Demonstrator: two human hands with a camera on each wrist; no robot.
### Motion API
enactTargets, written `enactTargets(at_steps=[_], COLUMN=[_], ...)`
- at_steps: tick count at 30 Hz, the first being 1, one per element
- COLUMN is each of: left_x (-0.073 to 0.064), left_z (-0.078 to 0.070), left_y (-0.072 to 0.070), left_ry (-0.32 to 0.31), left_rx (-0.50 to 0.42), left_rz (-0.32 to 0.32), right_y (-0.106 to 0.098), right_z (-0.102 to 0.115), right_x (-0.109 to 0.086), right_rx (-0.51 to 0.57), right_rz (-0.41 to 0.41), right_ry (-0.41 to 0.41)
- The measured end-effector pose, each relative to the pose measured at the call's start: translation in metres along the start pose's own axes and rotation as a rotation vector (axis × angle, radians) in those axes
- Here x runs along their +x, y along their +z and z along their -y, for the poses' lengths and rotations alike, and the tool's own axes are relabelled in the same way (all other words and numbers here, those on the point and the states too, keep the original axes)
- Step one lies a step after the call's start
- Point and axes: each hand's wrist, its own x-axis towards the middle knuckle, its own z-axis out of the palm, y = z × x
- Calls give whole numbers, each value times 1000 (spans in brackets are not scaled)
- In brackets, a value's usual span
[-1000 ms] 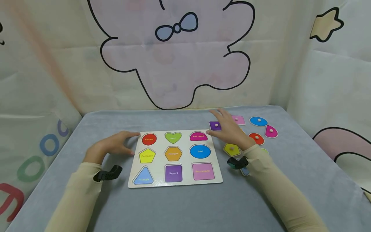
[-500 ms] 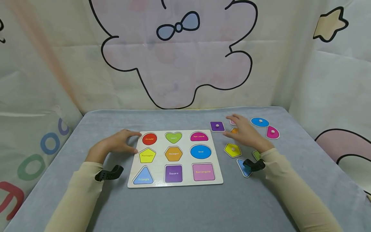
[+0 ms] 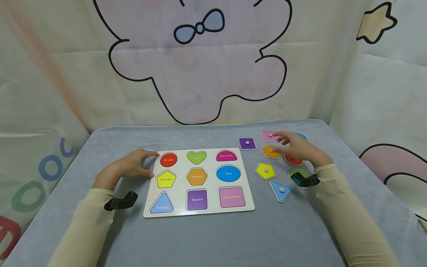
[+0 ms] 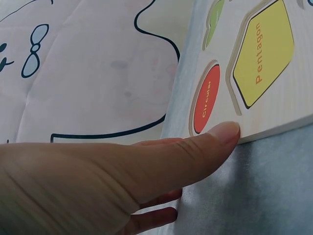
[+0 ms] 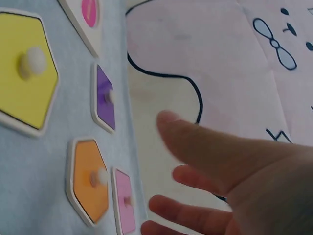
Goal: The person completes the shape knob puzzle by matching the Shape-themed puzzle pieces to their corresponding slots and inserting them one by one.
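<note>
Left hand point(image 3: 128, 167), fingers loose, touches pale rectangular shape board point(image 3: 181, 178) on blue-grey cloth point(image 3: 200, 241); right hand point(image 3: 299, 148), empty, hovers farther right than before, near orange knobbed hexagon point(image 5: 87, 185). I judge no piece chosen yet.

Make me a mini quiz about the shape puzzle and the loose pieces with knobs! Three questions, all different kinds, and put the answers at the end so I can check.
1. Fill in: on the puzzle board, the printed red circle bears the word ____.

2. True or false: the loose yellow pentagon lies outside the board.

3. Which of these loose pieces is lowest in the head view?
A) purple square
B) blue triangle
C) pink rectangle

Key: 1. Circular. 2. True. 3. B.
</note>
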Motion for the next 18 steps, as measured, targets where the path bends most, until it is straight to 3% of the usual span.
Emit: enactTargets(at_steps=[8, 18], left_x=[2, 2], left_z=[7, 10], left_y=[1, 1], left_ry=[7, 30], left_rx=[-3, -12], left_rz=[17, 18], right_y=[-15, -19], right_z=[-20, -38], right_x=[-8, -11], right_rx=[-62, -94], right_rz=[55, 129], right_ry=[79, 123])
